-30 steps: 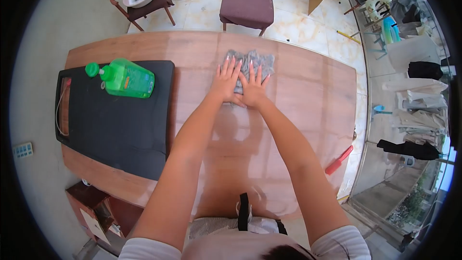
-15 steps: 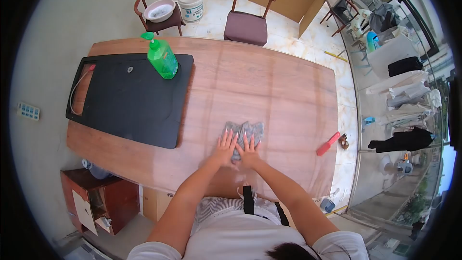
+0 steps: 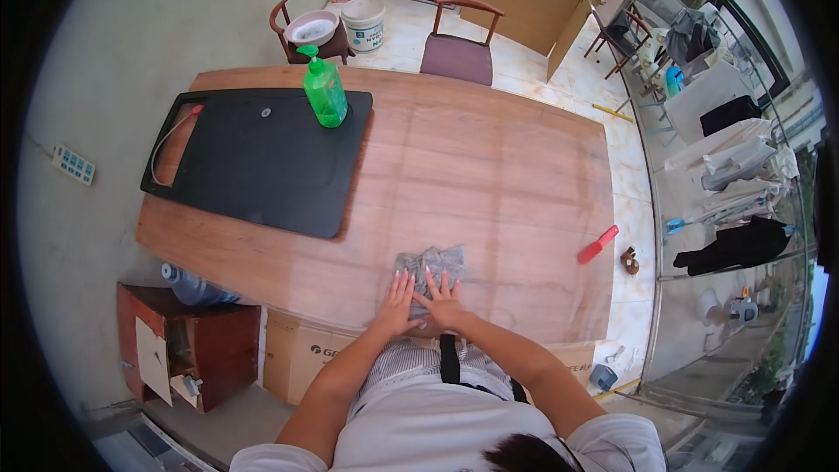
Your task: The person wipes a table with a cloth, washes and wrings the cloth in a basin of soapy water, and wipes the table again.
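A grey cloth (image 3: 432, 269) lies crumpled on the wooden table (image 3: 516, 183), close to its near edge. My left hand (image 3: 398, 304) presses flat on the cloth's left part, fingers stretched out. Beside it, my right hand (image 3: 442, 301) rests on the right part with its fingers spread. Both palms face down, thumbs near each other, and neither hand grips the cloth. Parts of the cloth are hidden under the fingers.
A black panel (image 3: 262, 175) covers the table's left side, with a green pump bottle (image 3: 326, 96) standing on it. A red-handled brush or comb (image 3: 598, 245) lies near the right edge. Beyond are a chair (image 3: 457, 57), a white bucket (image 3: 364, 26) and a basin (image 3: 312, 29).
Both hands and the cloth have slid toward my body and slightly left on the table. My head view has shifted, so the panel and bottle appear farther right.
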`<state>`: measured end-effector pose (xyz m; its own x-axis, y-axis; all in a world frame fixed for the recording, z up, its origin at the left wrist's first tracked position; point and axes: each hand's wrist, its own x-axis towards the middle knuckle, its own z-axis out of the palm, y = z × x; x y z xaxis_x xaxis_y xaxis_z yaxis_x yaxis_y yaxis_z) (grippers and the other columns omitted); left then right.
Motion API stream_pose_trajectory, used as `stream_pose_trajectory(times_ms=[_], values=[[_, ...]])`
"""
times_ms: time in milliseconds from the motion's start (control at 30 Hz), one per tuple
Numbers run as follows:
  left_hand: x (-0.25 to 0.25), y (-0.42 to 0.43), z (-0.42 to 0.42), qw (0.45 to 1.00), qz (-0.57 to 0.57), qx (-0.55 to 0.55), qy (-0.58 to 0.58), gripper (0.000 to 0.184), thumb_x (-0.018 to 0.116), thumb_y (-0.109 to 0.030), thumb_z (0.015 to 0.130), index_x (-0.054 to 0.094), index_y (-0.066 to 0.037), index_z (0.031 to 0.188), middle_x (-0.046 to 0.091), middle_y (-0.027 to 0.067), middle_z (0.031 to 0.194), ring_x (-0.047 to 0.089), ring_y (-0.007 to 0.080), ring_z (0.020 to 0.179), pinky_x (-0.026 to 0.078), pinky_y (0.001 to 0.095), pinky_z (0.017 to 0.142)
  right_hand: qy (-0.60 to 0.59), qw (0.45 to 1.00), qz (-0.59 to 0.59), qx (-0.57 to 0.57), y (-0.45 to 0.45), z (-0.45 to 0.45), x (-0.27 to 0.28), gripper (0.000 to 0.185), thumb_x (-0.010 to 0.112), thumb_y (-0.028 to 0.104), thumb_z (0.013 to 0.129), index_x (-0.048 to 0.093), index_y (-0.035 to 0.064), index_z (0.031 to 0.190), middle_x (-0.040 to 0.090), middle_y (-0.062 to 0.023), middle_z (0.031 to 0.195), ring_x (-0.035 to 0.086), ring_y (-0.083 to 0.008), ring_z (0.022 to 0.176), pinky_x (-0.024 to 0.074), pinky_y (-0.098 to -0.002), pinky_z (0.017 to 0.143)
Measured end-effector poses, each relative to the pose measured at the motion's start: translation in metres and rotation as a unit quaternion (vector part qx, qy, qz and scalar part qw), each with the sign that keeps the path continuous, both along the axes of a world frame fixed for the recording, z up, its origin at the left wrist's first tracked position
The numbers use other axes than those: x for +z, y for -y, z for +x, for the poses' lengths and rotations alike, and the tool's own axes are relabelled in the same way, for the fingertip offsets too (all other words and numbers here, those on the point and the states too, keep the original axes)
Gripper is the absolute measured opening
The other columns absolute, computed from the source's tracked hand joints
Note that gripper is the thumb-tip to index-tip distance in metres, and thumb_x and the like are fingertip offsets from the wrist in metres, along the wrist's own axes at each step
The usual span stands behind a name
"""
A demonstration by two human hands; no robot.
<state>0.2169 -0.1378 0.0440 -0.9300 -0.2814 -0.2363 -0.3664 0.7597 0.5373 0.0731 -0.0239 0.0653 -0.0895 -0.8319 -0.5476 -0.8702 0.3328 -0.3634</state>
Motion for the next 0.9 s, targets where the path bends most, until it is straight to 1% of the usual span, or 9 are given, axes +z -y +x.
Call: stream_pose_trajectory(times_ms=[200,300,333,367,467,533,667,733,900], values=[[0.022,0.025,0.023,0.998,-0.016,0.014,0.052,0.118,0.075,-0.054,0.068,0.008,-0.002,0.151,0.006,0.0177,0.158,0.006,0.0350,0.146,0.010,0.0535,0.116,-0.006,1.000,-0.022,-0.004,0.028,0.013,0.007,0.095,0.076,0.028,0.074,0.019,0.0376,0.150,-0.015,-0.0157,0.158,-0.011,-0.0579,0.137,0.0033,-0.0779,0.101],[0.018,0.034,0.021,0.997,-0.049,0.011,0.056,0.119,0.075,-0.055,0.067,0.009,0.000,0.150,0.005,0.0164,0.158,0.007,0.0347,0.146,0.008,0.0532,0.116,0.023,1.000,0.015,0.012,0.045,0.002,0.017,0.090,0.073,0.029,0.078,0.019,0.0374,0.150,-0.018,-0.0182,0.157,-0.013,-0.0587,0.136,0.0034,-0.0771,0.101],[0.013,0.036,0.021,0.997,-0.059,0.006,0.054,0.120,0.075,-0.055,0.067,0.009,0.001,0.150,0.005,0.0163,0.158,0.007,0.0348,0.146,0.008,0.0532,0.116,-0.003,1.000,-0.001,0.018,0.050,0.002,0.006,0.092,0.074,0.030,0.077,0.018,0.0375,0.150,-0.017,-0.0180,0.157,-0.014,-0.0584,0.136,0.0029,-0.0768,0.102],[0.005,0.042,0.020,0.995,-0.076,0.005,0.058,0.121,0.075,-0.056,0.067,0.009,0.002,0.150,0.005,0.0171,0.158,0.007,0.0353,0.146,0.007,0.0532,0.116,-0.028,0.999,-0.015,0.023,0.056,0.002,-0.012,0.093,0.075,0.031,0.076,0.018,0.0376,0.150,-0.017,-0.0179,0.157,-0.014,-0.0582,0.136,0.0025,-0.0764,0.102],[-0.012,0.060,0.009,0.990,-0.110,0.001,0.084,0.123,0.074,-0.058,0.065,0.008,0.005,0.148,0.006,0.0207,0.157,0.007,0.0381,0.145,0.007,0.0539,0.116,-0.011,0.999,0.001,0.043,0.082,-0.016,-0.013,0.097,0.078,0.032,0.072,0.020,0.0370,0.150,-0.014,-0.0177,0.157,-0.014,-0.0568,0.137,0.0017,-0.0758,0.103],[-0.003,0.068,-0.004,0.986,-0.108,-0.012,0.125,0.126,0.075,-0.058,0.065,0.006,0.007,0.147,0.008,0.0246,0.155,0.006,0.0414,0.144,0.008,0.0551,0.116,0.004,0.998,0.019,0.065,0.093,-0.024,-0.004,0.098,0.080,0.032,0.070,0.023,0.0353,0.149,-0.011,-0.0174,0.158,-0.013,-0.0557,0.138,0.0022,-0.0756,0.103],[-0.009,0.086,-0.028,0.988,-0.142,0.011,0.052,0.124,0.075,-0.057,0.063,0.010,0.008,0.146,0.012,0.0259,0.154,0.011,0.0424,0.143,0.008,0.0575,0.115,-0.014,0.996,-0.018,0.089,0.117,-0.061,-0.009,0.098,0.082,0.034,0.066,0.029,0.0338,0.148,-0.009,-0.0157,0.159,-0.011,-0.0528,0.140,0.0028,-0.0746,0.104],[-0.014,0.114,-0.063,0.988,-0.142,0.049,-0.020,0.121,0.077,-0.055,0.063,0.015,0.006,0.147,0.016,0.0242,0.154,0.015,0.0405,0.143,0.008,0.0584,0.115,-0.015,0.996,-0.037,0.082,0.145,-0.095,-0.017,0.100,0.084,0.038,0.062,0.031,0.0351,0.147,-0.009,-0.0137,0.159,-0.011,-0.0504,0.141,0.0019,-0.0734,0.105],[-0.026,0.198,-0.170,0.988,-0.114,0.094,-0.053,0.129,0.084,-0.050,0.052,0.015,0.001,0.148,0.018,0.0211,0.154,0.016,0.0396,0.143,0.009,0.0588,0.114,-0.014,0.998,-0.021,0.056,0.236,-0.200,-0.017,0.110,0.089,0.041,0.051,0.033,0.0373,0.146,-0.009,-0.0101,0.160,-0.010,-0.0466,0.143,0.0006,-0.0692,0.108]])
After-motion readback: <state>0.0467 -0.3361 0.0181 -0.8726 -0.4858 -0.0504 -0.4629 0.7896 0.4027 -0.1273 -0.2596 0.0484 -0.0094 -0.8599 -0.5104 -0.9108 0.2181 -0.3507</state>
